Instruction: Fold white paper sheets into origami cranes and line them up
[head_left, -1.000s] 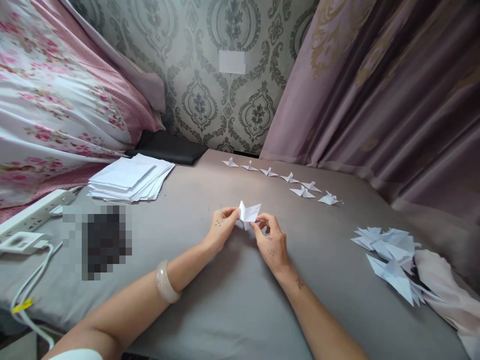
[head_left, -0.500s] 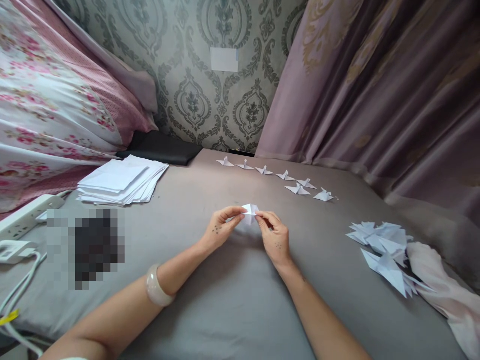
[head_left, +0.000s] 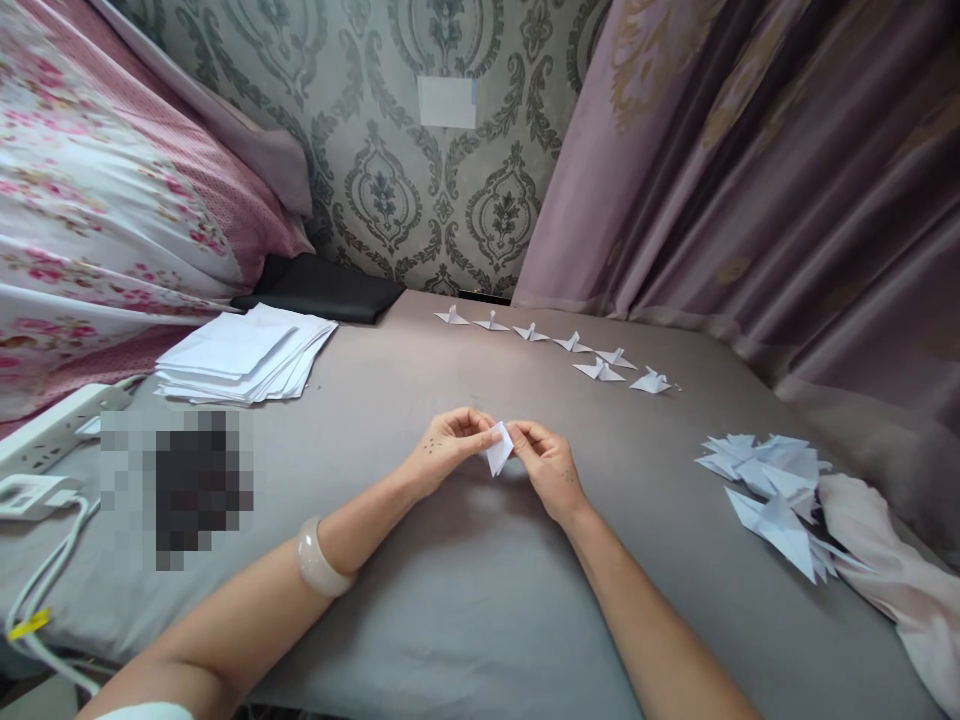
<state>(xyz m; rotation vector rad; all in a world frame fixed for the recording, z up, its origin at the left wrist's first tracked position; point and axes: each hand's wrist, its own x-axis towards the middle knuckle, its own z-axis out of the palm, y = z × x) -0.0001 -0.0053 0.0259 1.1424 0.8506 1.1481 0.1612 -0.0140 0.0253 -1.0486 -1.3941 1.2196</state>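
A small piece of folded white paper hangs between my two hands, its pointed end downward. My left hand pinches its left side between thumb and fingers. On the other side, my right hand closes thumb and forefinger on the paper's upper right edge. Both hands are held over the middle of the grey cloth surface. Beyond them stands a line of several small folded paper cranes.
A stack of white paper sheets lies at the left, before a black folded item. Larger paper cranes are heaped at the right beside a pale cloth. A power strip with cables lies at the left edge.
The paper has turned from a wide, opened shape into a narrower diamond pointing down. Both hands have shifted their grip slightly and stay close together.
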